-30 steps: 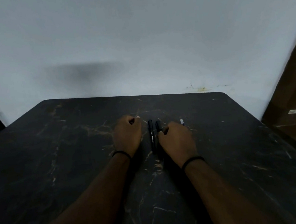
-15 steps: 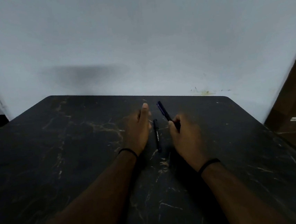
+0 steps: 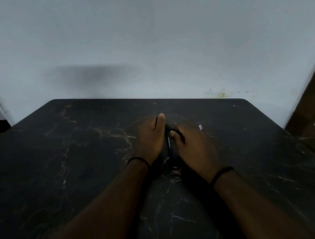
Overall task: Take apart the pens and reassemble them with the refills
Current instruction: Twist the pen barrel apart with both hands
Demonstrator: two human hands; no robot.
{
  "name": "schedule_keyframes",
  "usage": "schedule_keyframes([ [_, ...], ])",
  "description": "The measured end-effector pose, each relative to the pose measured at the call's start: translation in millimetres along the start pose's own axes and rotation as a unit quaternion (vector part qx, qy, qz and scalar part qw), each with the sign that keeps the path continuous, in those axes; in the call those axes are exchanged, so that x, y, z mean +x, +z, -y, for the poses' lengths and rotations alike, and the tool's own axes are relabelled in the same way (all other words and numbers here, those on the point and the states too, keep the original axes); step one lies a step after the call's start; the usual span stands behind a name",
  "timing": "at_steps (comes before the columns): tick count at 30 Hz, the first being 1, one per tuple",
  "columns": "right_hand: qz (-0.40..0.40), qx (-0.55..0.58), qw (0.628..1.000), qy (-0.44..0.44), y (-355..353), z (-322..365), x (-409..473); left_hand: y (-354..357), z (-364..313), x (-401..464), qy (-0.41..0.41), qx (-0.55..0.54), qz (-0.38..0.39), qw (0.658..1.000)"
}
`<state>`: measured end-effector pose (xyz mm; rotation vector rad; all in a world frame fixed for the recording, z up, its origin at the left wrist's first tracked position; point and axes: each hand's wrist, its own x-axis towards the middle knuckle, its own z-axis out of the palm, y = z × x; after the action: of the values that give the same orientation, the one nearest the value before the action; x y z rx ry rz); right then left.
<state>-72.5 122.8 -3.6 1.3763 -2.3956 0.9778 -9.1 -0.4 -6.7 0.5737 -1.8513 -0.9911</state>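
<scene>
Two hands (image 3: pixel 174 139) crowd dark pens (image 3: pixel 169 144).

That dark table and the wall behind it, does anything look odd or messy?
Only wear and dirt. The wall carries a yellowish stain near the table's far right corner. The table shows pale marble-like veining and scratches. Nothing looks spilled or broken.

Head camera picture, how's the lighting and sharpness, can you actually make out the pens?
Head view: dim and soft, with wide-angle bending at the edges; the dark pens nearly vanish against the black table between the left hand and right hand.
</scene>
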Motion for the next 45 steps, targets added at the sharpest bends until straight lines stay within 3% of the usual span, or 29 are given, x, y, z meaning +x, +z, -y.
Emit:
schedule_keyframes([
  [10,-0.025,-0.035,0.999,0.023,1,11,5,-3,-6,-2,-0.024,-0.046,-0.004,0.999],
  [19,-0.03,-0.042,0.999,0.016,1,13,0,-13,-6,-1,-0.018,0.005,-0.034,0.999],
  [24,0.013,-0.032,0.999,0.032,2,2,-3,-32,2,9,-0.076,0.062,-0.082,0.992],
  [30,-0.014,0.0,0.998,0.06,-5,-6,2,-55,19,17,-0.151,0.308,-0.009,0.939],
  [33,-0.017,-0.001,0.998,0.057,-3,-8,3,-51,21,18,-0.135,0.445,-0.001,0.885],
  [36,-0.004,0.018,0.999,0.049,0,-8,3,-47,25,18,-0.153,0.487,0.016,0.86],
  [39,-0.001,0.02,0.999,0.048,0,-7,3,-43,25,17,-0.168,0.462,-0.034,0.87],
  [41,-0.003,0.027,0.998,0.05,1,-7,2,-41,21,17,-0.124,0.407,-0.086,0.901],
  [43,-0.007,0.052,0.997,0.059,2,-7,3,-38,17,18,-0.062,0.258,-0.117,0.957],
  [45,-0.014,0.079,0.994,0.069,4,-6,6,-33,12,16,-0.037,0.086,-0.096,0.991],
])
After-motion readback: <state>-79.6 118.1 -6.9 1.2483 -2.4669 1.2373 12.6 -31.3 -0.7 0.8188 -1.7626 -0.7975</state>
